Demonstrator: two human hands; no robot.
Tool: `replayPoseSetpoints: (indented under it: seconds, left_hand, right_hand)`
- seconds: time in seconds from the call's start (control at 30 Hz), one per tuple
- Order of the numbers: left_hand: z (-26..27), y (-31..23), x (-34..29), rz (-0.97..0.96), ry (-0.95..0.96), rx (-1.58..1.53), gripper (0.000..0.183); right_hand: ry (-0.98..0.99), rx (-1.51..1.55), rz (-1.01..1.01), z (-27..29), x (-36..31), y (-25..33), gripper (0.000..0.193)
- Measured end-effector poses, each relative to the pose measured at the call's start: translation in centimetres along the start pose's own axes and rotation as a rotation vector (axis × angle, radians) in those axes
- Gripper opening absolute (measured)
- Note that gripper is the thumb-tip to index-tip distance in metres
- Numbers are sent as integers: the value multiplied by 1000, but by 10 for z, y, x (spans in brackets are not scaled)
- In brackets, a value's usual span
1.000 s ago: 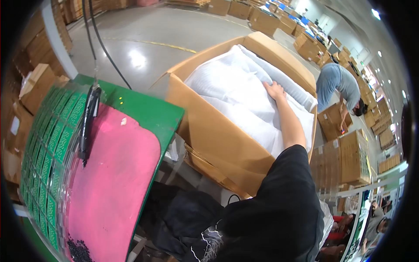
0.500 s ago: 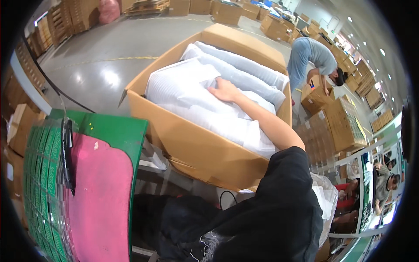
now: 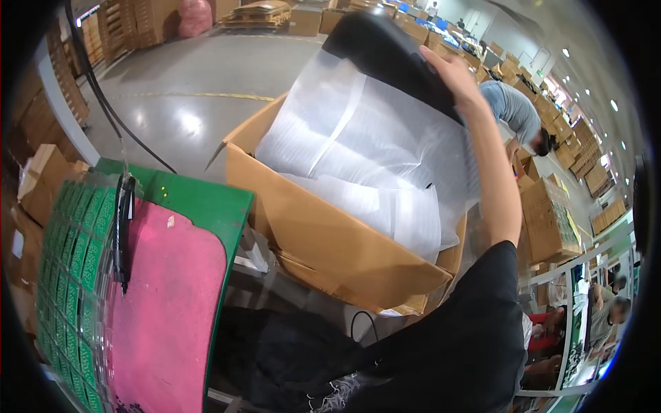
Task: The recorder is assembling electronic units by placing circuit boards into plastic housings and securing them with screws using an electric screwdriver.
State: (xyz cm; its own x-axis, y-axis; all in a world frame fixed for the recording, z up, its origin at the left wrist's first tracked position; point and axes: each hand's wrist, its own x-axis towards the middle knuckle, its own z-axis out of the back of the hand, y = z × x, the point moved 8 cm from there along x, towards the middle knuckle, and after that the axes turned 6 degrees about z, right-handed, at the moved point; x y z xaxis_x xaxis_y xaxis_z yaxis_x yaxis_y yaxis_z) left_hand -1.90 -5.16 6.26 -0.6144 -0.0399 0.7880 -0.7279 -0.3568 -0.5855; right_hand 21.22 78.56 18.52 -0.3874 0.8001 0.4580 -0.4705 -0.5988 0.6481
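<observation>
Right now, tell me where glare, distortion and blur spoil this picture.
Head view: overhead lamps leave bright glare patches on the grey floor; the fisheye bends the cardboard box edges and green table toward a black rim; the right hand, lifting a black item in a white foam bag, looks slightly soft; the far shelves are small and hazy. The left hand is not in view.

Warehouse floor under bright ceiling lights

Glossy grey concrete floor [image 3: 206,89] carries a yellow line [image 3: 206,96] and light glare; stacked wooden pallets [image 3: 131,27] line the far left, cardboard boxes [image 3: 551,220] crowd the right, ceiling lights [image 3: 566,52] dot overhead.
</observation>
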Motion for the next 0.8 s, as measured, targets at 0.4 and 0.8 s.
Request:
replayPoseSetpoints:
  seconds: [0.4, 0.8]
  left_hand:
    - [-288, -150, -43, -177, 597, -235, 92]
    - [-179, -29, -17, 636, 220, -509, 37]
  right_hand:
    - [-196, 628, 667, 29, -110, 272, 48]
    - [1032, 688, 877, -218, -213, 307, 97]
